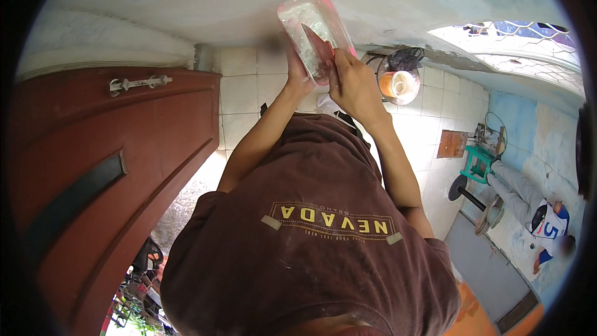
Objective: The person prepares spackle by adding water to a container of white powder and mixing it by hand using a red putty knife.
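Your left hand [297,65] cups the clear, white-smeared plastic tub [314,28] from below while your right hand [353,81] pinches the flat red scraper [316,46] against it.

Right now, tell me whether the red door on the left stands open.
No. The red door sits shut, its bolt across the top, while both hands hold a plaster board overhead.

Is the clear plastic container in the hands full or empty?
Partly filled: white material shows through the walls of the clear plastic container. The left hand holds it, and the right hand works a flat blade in it.
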The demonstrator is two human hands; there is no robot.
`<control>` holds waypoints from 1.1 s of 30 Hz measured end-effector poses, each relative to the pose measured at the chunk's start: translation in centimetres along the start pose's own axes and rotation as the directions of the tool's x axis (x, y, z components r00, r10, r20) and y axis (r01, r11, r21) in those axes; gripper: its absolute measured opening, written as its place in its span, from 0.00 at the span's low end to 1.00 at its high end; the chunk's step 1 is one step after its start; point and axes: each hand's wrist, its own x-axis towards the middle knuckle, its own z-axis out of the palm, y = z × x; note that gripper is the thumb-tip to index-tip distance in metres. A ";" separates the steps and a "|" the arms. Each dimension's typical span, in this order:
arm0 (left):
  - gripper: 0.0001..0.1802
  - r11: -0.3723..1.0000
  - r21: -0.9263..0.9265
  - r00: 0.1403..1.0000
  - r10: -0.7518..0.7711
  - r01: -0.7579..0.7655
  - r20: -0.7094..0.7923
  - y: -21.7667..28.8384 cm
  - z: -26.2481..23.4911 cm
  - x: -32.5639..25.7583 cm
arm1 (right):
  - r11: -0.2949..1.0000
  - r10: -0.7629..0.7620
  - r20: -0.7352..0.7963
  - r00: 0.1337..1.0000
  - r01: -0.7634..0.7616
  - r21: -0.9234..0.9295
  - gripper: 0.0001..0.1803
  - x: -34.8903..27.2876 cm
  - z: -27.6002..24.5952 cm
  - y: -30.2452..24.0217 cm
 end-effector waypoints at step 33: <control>0.50 0.973 0.204 0.991 0.093 -0.111 0.096 -18.7 11.7 7.9 | 0.996 0.093 0.031 0.995 -0.093 -0.010 0.16 -1.9 -13.0 20.7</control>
